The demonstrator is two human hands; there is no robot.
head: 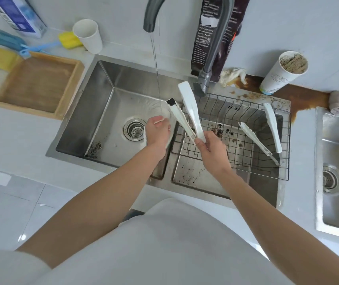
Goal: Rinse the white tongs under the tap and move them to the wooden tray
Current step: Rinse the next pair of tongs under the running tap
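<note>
My right hand (211, 150) grips a pair of white tongs (190, 109) at its lower end, over the divider between the two sink basins. The two arms of the tongs spread upward, and the left one has a black tip. The tap (151, 21) is running, and a thin stream of water (156, 68) falls just left of the tongs onto my left hand (157, 131). That hand has curled fingers, and a white curved edge shows under it that I cannot identify. The wooden tray (65, 108) lies on the counter left of the sink and holds nothing.
A second pair of white tongs (256, 140) lies in the wire rack (286, 145) over the dirty right basin. The left basin (102, 95) has a drain and some debris. Paper cups (87, 36), sponge brushes (65, 40), a dark bag (205, 38), rags and a brown spill (300, 97) crowd the counter.
</note>
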